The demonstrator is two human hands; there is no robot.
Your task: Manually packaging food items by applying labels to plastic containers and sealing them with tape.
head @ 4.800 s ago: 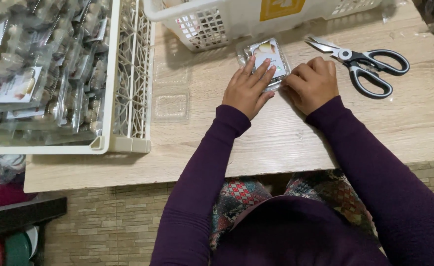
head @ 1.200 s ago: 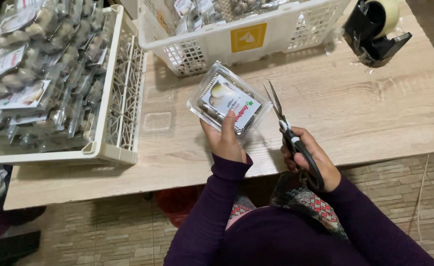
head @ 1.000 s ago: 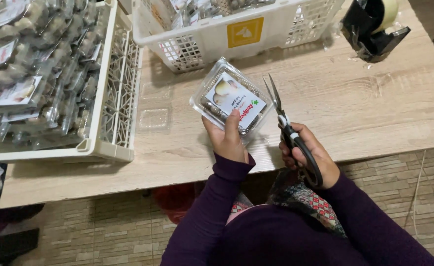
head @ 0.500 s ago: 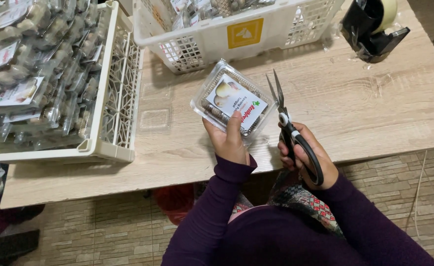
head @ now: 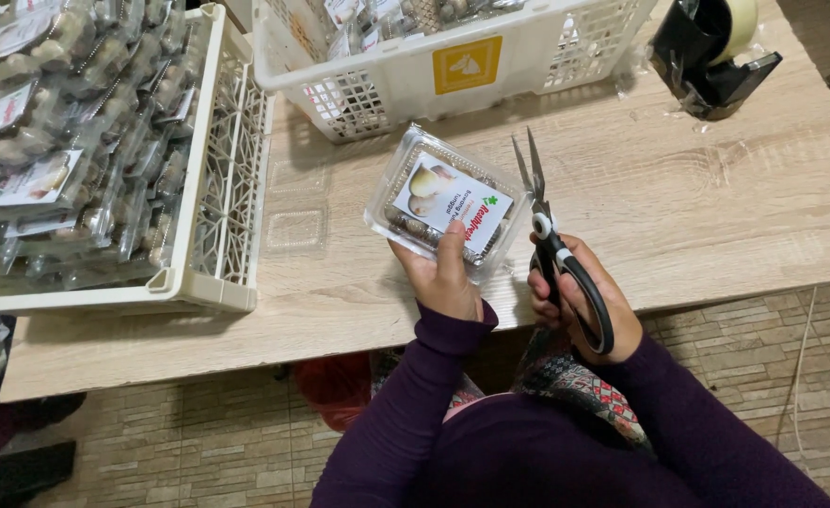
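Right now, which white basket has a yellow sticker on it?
The basket at the top middle, behind the scissors. The crate on the left has none showing.

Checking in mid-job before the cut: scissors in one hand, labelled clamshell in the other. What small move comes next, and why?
Probably bring the scissors in the right hand left to the right edge of the clear clamshell pack. The blades stand slightly open, just beside it and apart, while the left hand holds its near edge.

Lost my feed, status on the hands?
Left hand holding clear labelled clamshell pack. Right hand gripping scissors, blades slightly open beside pack. Nothing between them.
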